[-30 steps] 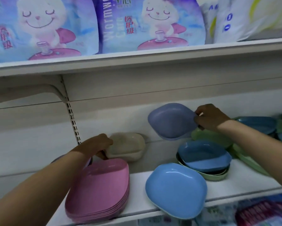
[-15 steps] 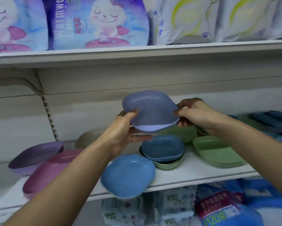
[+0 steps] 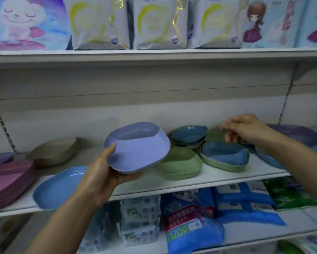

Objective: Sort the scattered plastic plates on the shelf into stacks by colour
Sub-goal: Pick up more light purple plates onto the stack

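White shelf (image 3: pixel 172 182), plates scattered along it. Left of the left hand (image 3: pixel 102 173): pink stack (image 3: pixel 9 178) at the front, beige plate (image 3: pixel 51 151) behind. Under that wrist: light blue plate (image 3: pixel 56 186), jutting over the front edge. Between the hands: lone green plate (image 3: pixel 179 164). Below the right hand (image 3: pixel 244 129): second green plate (image 3: pixel 223 166) with a blue plate (image 3: pixel 225 154) nested inside; behind, blue-on-green stack (image 3: pixel 189 134) near the back wall.

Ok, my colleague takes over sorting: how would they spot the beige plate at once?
Look along the white shelf that carries the plastic plates, toward its left end. Just right of the pink plate stack, near the back, sits one beige rounded-square plastic plate, the only beige one there.
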